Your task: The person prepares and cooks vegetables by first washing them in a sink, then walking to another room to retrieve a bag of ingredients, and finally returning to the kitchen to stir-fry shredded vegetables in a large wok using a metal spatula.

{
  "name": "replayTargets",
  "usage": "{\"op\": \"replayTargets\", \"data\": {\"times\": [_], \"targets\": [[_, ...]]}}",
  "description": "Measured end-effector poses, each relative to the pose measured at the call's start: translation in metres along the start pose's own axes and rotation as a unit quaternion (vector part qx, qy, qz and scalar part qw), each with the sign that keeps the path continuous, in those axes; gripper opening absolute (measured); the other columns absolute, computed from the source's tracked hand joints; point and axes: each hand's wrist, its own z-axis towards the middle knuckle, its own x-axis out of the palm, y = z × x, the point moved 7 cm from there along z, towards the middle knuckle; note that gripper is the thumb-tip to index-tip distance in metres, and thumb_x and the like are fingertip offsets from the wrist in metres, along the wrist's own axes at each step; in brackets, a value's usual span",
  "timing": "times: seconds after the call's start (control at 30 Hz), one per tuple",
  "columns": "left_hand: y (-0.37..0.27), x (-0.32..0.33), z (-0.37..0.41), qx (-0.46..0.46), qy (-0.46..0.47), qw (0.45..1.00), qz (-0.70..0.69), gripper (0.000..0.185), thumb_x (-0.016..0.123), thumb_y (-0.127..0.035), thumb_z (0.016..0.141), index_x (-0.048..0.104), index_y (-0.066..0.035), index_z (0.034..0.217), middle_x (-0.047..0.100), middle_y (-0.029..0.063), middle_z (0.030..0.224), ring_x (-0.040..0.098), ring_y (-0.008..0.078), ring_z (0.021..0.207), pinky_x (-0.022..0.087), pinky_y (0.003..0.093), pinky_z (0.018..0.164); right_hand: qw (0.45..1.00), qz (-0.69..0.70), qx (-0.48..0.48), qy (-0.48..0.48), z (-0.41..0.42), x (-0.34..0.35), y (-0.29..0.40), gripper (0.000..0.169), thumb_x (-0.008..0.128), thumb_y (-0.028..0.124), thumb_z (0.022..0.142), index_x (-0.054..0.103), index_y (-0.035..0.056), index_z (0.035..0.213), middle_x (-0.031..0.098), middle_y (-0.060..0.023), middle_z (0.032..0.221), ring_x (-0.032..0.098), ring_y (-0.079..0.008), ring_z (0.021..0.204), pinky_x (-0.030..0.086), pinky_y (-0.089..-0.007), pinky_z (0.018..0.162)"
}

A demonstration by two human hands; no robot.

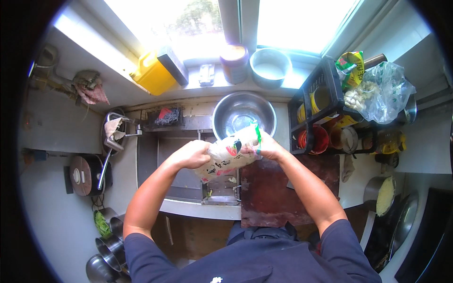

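Observation:
A printed clear plastic bag [226, 157] with pale contents and a green edge is held between both my hands. My left hand [194, 154] grips the bag's left side, fingers curled in. At its green-edged right end, my right hand [267, 145] has hold of the plastic. The bag is tilted, its right end higher in the picture and overlapping the near rim of a stainless steel bowl [244, 102]. What the bag holds cannot be made out clearly. Below it lie part of the sink [177, 148] and a dark red-brown board [279, 198].
A faucet [113, 141] stands left of the sink, near a rice cooker [85, 175]. At right, a black plastic rack [315, 109] carries jars and a bag of garlic [355, 99]. The windowsill holds a yellow jug [154, 76] and a metal pot [270, 67].

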Motion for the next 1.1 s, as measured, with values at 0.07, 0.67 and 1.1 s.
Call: {"op": "replayTargets", "data": {"times": [0.07,0.67,1.1], "targets": [[0.002,-0.007,0.003,0.024,0.012,1.000,-0.014,0.029,0.063,-0.016,0.086,0.068,0.001,0.109,0.072,0.0251,0.095,0.072,0.0364,0.088,0.055,0.0416,0.083,0.994,-0.037,-0.082,-0.069,0.002,-0.007,0.008,0.064,0.091,0.015,0.075,0.058,0.0062,0.129,0.068,-0.0047,0.115,0.063,-0.0143,0.105,0.052,-0.0317,0.093],[0.068,-0.017,-0.005,-0.080,-0.048,0.983,-0.157,0.028,0.065,-0.023,0.095,0.073,0.001,0.108,0.075,0.0171,0.090,0.069,0.0219,0.080,0.053,0.0379,0.080,0.836,-0.300,0.070,-0.454,0.033,-0.099,-0.005,0.087,0.075,0.052,0.086,0.042,-0.0023,0.145,0.055,-0.0304,0.139,0.056,-0.0419,0.129,0.046,-0.0442,0.106],[0.022,-0.030,0.014,-0.056,-0.021,0.993,-0.104,0.033,0.061,-0.028,0.101,0.069,0.002,0.111,0.074,0.0129,0.090,0.062,0.0143,0.082,0.052,0.0355,0.078,0.959,-0.200,-0.175,0.094,0.072,0.021,0.001,0.042,0.079,0.019,0.081,0.070,0.0049,0.119,0.073,-0.0105,0.110,0.067,-0.0218,0.101,0.053,-0.0353,0.091]]}}
